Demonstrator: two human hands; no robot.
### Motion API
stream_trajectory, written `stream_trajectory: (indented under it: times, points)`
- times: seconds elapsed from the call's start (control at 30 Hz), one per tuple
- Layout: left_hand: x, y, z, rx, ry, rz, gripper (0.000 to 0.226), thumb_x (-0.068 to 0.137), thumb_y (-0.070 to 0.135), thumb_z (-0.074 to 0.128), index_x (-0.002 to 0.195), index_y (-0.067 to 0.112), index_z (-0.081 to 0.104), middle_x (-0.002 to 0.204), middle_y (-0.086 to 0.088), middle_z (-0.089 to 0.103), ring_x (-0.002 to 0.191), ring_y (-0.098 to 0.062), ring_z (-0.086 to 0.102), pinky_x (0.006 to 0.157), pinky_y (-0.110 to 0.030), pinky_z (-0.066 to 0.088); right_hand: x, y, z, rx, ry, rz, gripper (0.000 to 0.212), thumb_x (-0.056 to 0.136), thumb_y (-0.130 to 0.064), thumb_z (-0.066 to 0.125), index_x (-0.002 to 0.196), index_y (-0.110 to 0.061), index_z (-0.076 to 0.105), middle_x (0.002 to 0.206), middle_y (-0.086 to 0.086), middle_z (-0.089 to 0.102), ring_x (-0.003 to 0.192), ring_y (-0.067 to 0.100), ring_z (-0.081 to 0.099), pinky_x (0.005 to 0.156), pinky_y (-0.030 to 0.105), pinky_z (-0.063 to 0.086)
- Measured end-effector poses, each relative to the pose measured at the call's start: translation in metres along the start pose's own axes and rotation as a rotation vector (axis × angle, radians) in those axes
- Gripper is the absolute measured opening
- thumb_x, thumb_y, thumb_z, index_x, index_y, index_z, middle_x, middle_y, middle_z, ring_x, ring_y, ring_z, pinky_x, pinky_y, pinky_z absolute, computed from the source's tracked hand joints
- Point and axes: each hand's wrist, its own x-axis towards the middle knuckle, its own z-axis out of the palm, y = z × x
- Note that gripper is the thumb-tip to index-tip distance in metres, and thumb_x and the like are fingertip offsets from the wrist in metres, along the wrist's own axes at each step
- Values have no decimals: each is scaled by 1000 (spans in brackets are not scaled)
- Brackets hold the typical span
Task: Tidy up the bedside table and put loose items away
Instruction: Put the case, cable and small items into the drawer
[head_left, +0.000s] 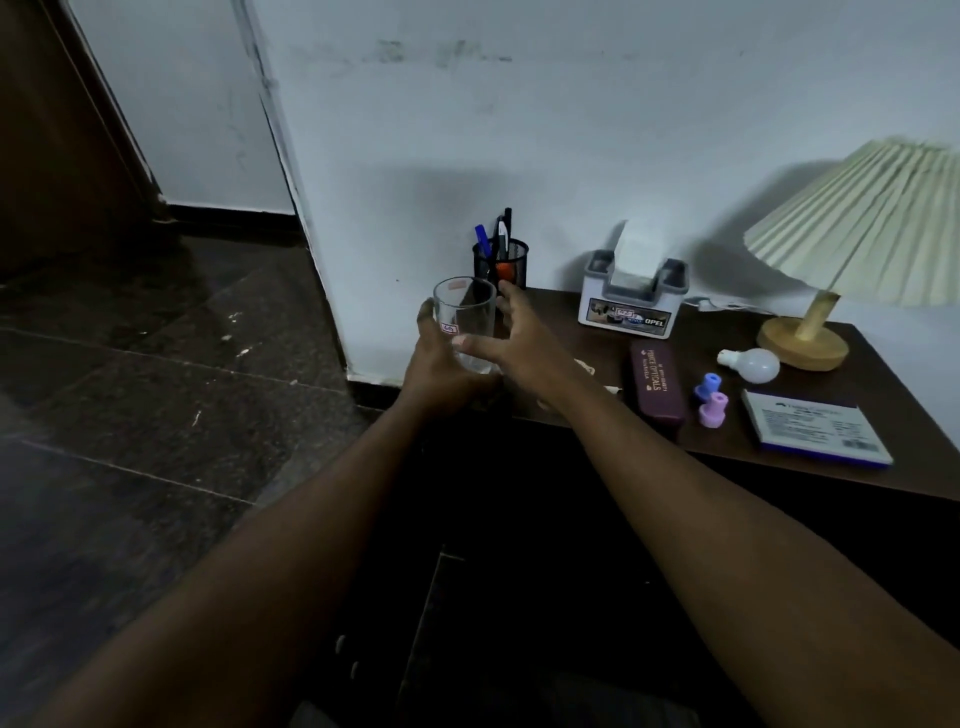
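A clear drinking glass (464, 312) with a small red-marked label stands at the left end of the dark wooden bedside table (737, 441). My left hand (441, 364) curls round its lower left side. My right hand (511, 338) hovers at the glass's right side with fingers spread, thumb in front of the glass. Further right lie a maroon spectacle case (655, 382), a white light bulb (750, 365), a blue plug (706, 385) and a pink plug (714, 409), and a notepad (815, 426).
A black mesh pen holder (501, 262) with pens stands by the wall behind the glass. A white tissue box (631, 301) sits at the back, a pleated-shade lamp (810, 338) at the right. Dark stone floor (156, 364) lies to the left.
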Motion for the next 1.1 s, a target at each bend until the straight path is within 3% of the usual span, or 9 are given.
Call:
stream_trajectory:
  times: [0.1,0.23,0.37,0.53,0.6,0.67,0.9,1.0,1.1]
  points:
    - [-11,6,-3,20,9,64,143,56,38,96,161,22,0,142,-3,59,125,-17,60,104,-37,52,3,-2,8,-63,41,-57,87,73,-48,89,143,-28,41,136,-9,59,124,9,58,102,28,46]
    - [-41,19,-11,13,15,143,125,52,47,95,151,26,23,135,4,60,121,-13,62,98,-41,57,-18,-17,-8,-134,47,-129,84,56,-67,89,124,-33,53,118,-12,71,109,5,69,99,40,56]
    - [-90,35,-7,-96,30,145,103,53,46,94,135,41,31,126,9,63,114,-15,67,91,-45,59,-66,-38,-23,-188,24,-184,78,60,-61,90,124,-31,55,114,-12,73,106,2,70,99,41,56]
    - [-155,20,32,-90,44,160,94,56,50,88,133,49,32,125,7,65,117,-25,63,94,-49,56,-135,-12,-20,-157,15,-93,70,71,-34,94,127,-22,54,113,-10,70,100,-4,68,89,22,54]
    - [-171,2,51,-103,60,156,98,59,46,90,139,39,34,126,8,65,118,-18,63,96,-45,55,-155,17,-12,-98,50,-61,66,72,-21,94,123,-18,53,110,-8,68,97,-7,67,85,15,50]
    - [-179,-21,72,-130,64,125,100,59,41,93,142,29,39,123,8,68,116,-13,65,92,-41,58,-167,50,-1,-136,113,-30,66,70,-25,94,123,-23,55,116,-7,67,105,-2,65,88,17,48]
    - [-148,-89,121,-15,91,51,101,67,53,76,153,18,36,137,-8,61,123,-29,59,98,-43,54,-149,127,36,-30,287,57,77,71,-28,93,136,-23,52,132,-6,61,120,5,60,102,26,50]
    - [-130,-100,122,27,115,27,112,68,38,87,158,8,29,145,-16,55,131,-33,54,107,-37,46,-125,145,47,72,382,115,74,71,-29,93,134,-19,54,128,-5,65,118,6,63,103,30,52]
    - [-116,-107,121,39,110,-2,106,73,24,89,157,4,28,150,-23,46,137,-35,46,109,-33,40,-103,155,52,213,451,182,62,74,-18,91,127,-14,61,121,-1,71,111,10,68,103,35,54]
